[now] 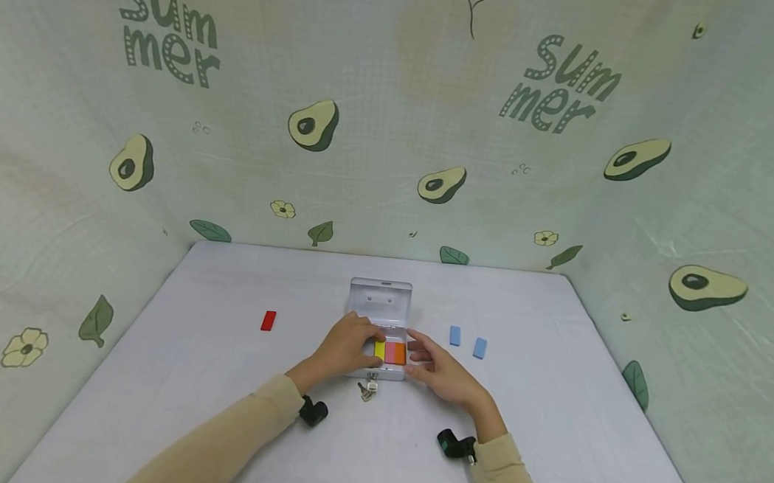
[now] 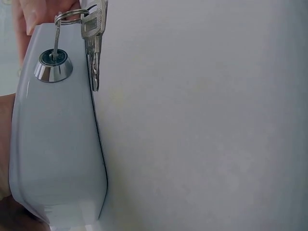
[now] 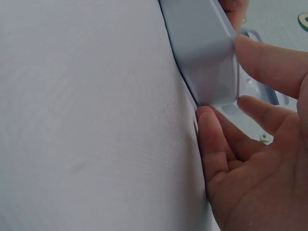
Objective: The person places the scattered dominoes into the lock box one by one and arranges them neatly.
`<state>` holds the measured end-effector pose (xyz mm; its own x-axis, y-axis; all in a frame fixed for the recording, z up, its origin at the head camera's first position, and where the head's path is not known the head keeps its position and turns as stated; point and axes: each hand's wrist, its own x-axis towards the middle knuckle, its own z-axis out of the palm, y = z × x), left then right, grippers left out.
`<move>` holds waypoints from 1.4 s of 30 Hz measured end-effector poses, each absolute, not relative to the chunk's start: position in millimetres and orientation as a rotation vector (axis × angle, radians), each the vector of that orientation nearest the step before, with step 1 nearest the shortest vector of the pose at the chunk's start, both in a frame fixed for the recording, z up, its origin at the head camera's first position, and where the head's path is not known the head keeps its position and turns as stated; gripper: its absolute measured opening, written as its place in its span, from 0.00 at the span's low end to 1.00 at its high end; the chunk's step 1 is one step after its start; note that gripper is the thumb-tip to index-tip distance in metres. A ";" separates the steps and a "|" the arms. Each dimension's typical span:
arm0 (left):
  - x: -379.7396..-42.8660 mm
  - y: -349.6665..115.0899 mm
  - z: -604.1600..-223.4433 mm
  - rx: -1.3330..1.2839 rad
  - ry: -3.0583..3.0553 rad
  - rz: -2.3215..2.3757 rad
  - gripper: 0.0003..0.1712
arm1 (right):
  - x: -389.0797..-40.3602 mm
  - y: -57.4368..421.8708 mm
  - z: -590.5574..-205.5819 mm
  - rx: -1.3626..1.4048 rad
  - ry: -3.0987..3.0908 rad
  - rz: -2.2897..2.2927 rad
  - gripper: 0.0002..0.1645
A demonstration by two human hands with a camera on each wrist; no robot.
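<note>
A metal box [image 1: 390, 375] with a lock sits on the table, its lid [image 1: 380, 300] raised at the back. Yellow [image 1: 379, 350], pink [image 1: 390, 352] and orange [image 1: 400, 354] blocks lie side by side inside it. My left hand [image 1: 347, 345] reaches in from the left, finger and thumb pinching the yellow block at its two ends. That grip is hidden in the left wrist view. At the right end, my right hand [image 1: 442, 370] touches the box with thumb and fingertips, its fingers loosely bent. A key ring with keys [image 2: 94, 33] hangs from the front lock [image 2: 53, 67].
To the left on the white table [image 1: 212, 378] lies a red block [image 1: 268, 321]. Two blue blocks, one nearer [image 1: 479, 348] and one farther [image 1: 455, 336], lie right of the box. A patterned cloth [image 1: 383, 86] surrounds the table at the back and sides.
</note>
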<state>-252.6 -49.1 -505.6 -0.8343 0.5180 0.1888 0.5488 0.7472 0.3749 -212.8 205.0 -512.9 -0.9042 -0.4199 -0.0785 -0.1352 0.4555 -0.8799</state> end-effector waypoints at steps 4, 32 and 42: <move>-252.7 -48.2 -505.0 -0.861 -2.883 -0.644 0.21 | -212.7 204.8 -512.4 -0.477 2.424 -1.423 0.44; -250.5 -45.8 -505.1 -0.841 -2.892 -0.637 0.21 | -211.0 204.2 -511.2 -0.465 2.438 -1.413 0.44; -249.6 -46.5 -504.8 -0.843 -2.888 -0.644 0.21 | -211.0 204.8 -512.9 -0.470 2.432 -1.415 0.44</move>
<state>-249.6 -46.5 -504.8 -0.8479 0.5001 0.1757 0.5274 0.7625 0.3748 -211.0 204.8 -512.9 -0.9055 -0.4162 -0.0826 -0.1339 0.4650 -0.8751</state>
